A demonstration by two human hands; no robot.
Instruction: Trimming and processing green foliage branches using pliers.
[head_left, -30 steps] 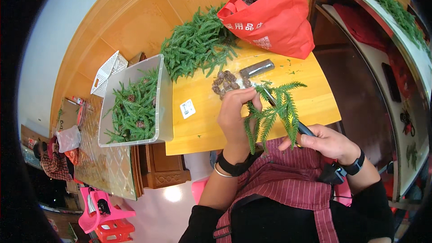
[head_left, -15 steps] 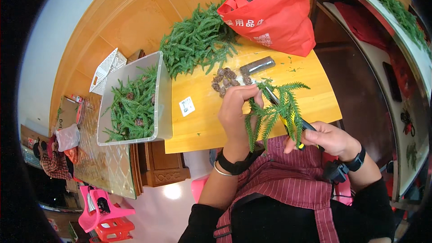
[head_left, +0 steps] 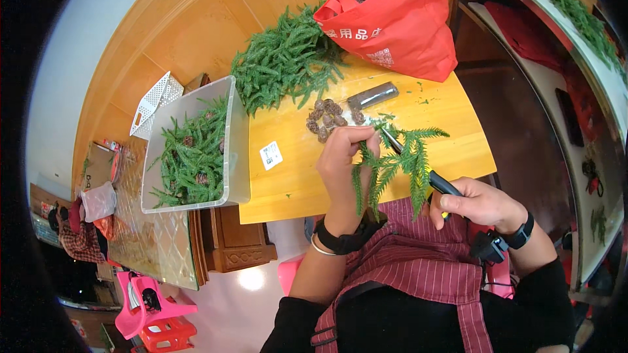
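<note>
Pinched between the fingertips of my left hand (head_left: 343, 160) is a green artificial pine sprig (head_left: 412, 160), its fronds hanging down to the right. My right hand (head_left: 481, 204) is closed round the black and yellow handles of a pair of pliers (head_left: 443, 183). The pliers' metal jaws reach up behind the fronds to the stem, close to my left fingertips; the exact bite is partly hidden. Just beyond my left hand, several brown pine cones (head_left: 325, 117) lie on the yellow table (head_left: 294, 189), beside a dark bundle in clear wrapping (head_left: 373, 96).
A clear plastic bin (head_left: 239, 150) of green sprigs and cones stands at the table's left edge. Behind are a heap of loose sprigs (head_left: 281, 59) and a red bag (head_left: 399, 26) with cones inside. A white label (head_left: 270, 155) lies on the table. Shelving (head_left: 523, 59) borders the right.
My right hand and the pliers' handles have shifted slightly, and the handles look closer together. The sprig's fronds have swung a little to the left. My left hand keeps its pinch.
</note>
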